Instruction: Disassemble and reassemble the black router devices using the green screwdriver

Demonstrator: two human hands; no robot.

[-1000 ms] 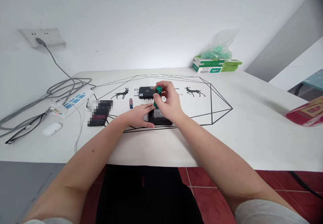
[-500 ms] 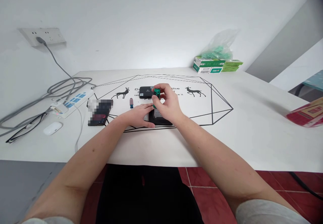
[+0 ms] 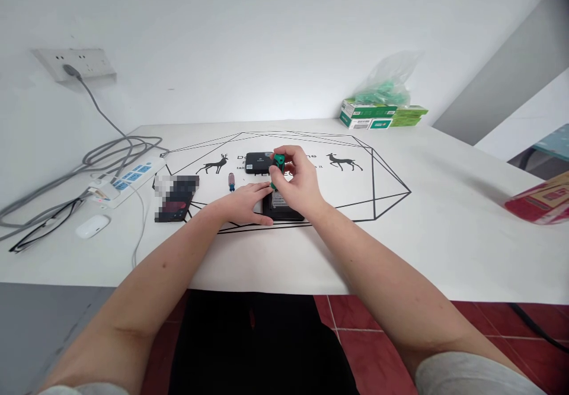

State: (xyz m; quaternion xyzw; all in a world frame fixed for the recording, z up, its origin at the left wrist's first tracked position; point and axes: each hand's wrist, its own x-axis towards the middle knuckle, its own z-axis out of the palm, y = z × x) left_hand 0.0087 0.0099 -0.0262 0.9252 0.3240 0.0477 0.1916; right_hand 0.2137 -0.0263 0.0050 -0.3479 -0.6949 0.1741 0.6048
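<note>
My right hand (image 3: pixel 299 177) grips a green-handled screwdriver (image 3: pixel 278 161), held upright over a flat black device (image 3: pixel 284 210) that has a labelled part on top. Fingers apart, my left hand (image 3: pixel 246 203) rests at the device's left edge, its fingertips near the lower end of the screwdriver. Behind my hands lies a black case (image 3: pixel 258 163) with small stickers. To the left, a small screwdriver (image 3: pixel 232 182) with a red and blue handle lies on the table.
At the left are a phone (image 3: pixel 178 199), a white earphone case (image 3: pixel 93 226), glasses (image 3: pixel 44 227) and a power strip (image 3: pixel 133 180) with grey cables. Green and white boxes (image 3: pixel 368 113) stand against the wall. A red package (image 3: pixel 540 200) sits at the right.
My right hand and the top of the green screwdriver have shifted slightly to the right. My left hand has stayed in place.
</note>
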